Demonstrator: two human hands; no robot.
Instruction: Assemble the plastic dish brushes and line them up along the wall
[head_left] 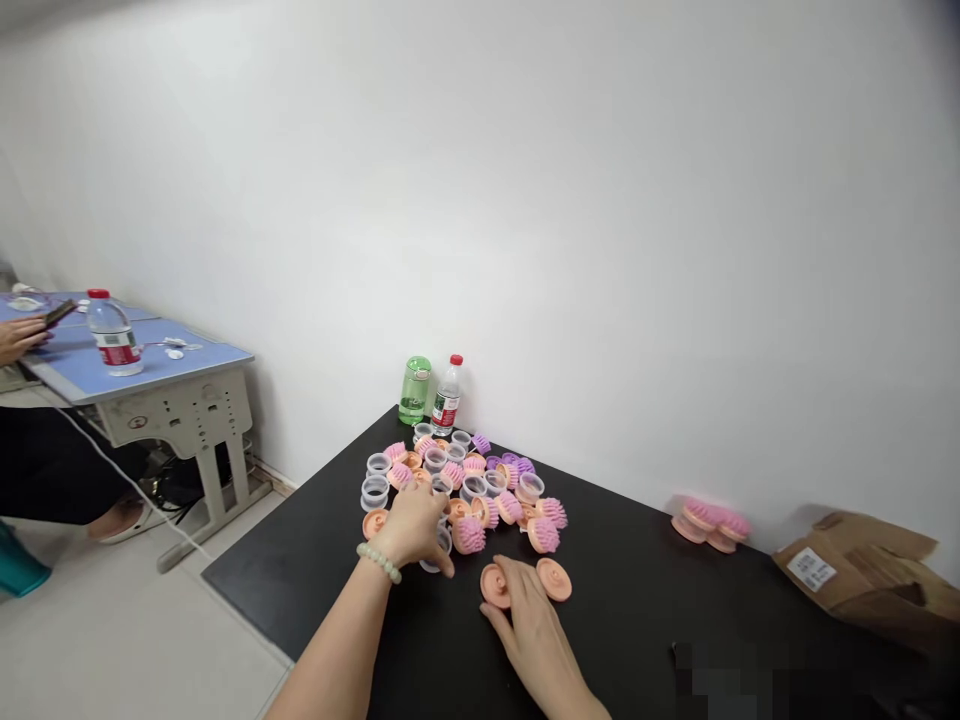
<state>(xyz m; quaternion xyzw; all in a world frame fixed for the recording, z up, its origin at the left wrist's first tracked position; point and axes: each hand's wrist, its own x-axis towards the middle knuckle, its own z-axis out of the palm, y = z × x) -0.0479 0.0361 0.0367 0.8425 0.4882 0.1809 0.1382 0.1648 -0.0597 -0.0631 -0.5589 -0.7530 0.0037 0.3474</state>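
"What's out at ten o'clock, far left?"

"A blue-topped desk (172, 360); a co-worker's hand (19, 338) holds a phone (60, 313) there, beside a clear water bottle (114, 335) with a red cap; then, around twelve, a heap of pink and lilac bristle brushes, peach discs and clear plastic rings (465, 480) sits on the black worktop (300, 540)."

"And the hands?"

"The left hand (412, 525), a beaded bracelet (379, 562) at its wrist, curves down at the heap's near edge, fingers over a clear ring (440, 542); it may have hold of it, though the view is too poor to be sure; the right hand (532, 625) lies open and nearly flat, touching a spiral-ridged peach disc (495, 585), with a second disc (553, 578) just beside it."

"Any handling tip?"

"Pinch the rigid discs by the rim; soft bristles give underfoot of a fingertip; at two o'clock, three pink brushes (709, 525) stand apart, near a cardboard box (870, 570)."
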